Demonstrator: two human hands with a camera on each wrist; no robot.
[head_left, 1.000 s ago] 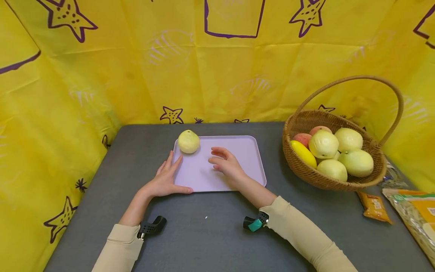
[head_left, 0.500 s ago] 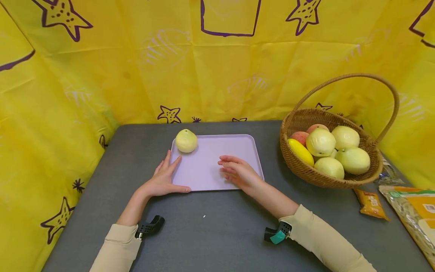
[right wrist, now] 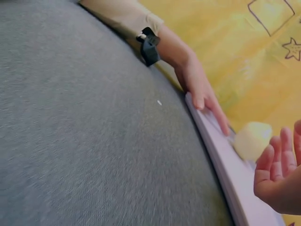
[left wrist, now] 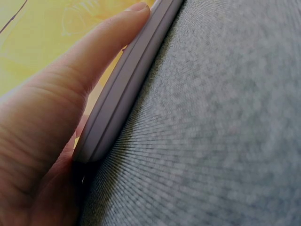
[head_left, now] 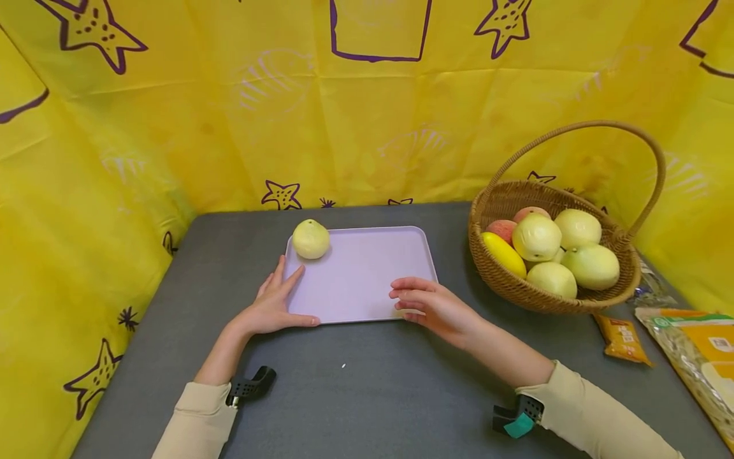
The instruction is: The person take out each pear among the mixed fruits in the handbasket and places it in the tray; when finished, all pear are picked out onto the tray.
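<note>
A round pale yellow-green fruit (head_left: 311,240) sits in the far left corner of the lilac tray (head_left: 367,274). My left hand (head_left: 274,305) spreads round the tray's near left corner, fingers along the left side and thumb along the front edge. The left wrist view shows that thumb (left wrist: 108,42) lying against the tray's rim (left wrist: 123,89). Over the tray's near right corner hovers my right hand (head_left: 438,311), fingers loosely bent and nothing in them. In the right wrist view the right hand (right wrist: 282,181) overlaps the tray, with the fruit (right wrist: 252,140) beyond it.
A wicker basket (head_left: 478,268) with a tall handle stands at the right, holding several pale fruits, reddish ones and a yellow one (head_left: 504,255). In front of it lie a small orange packet (head_left: 624,339) and a larger bag (head_left: 696,357). A yellow patterned cloth (head_left: 367,140) hangs behind.
My right hand has drawn back from the tray's middle to its near right corner. The left hand stays at the tray's left corner, and the fruit has not moved on the tray.
</note>
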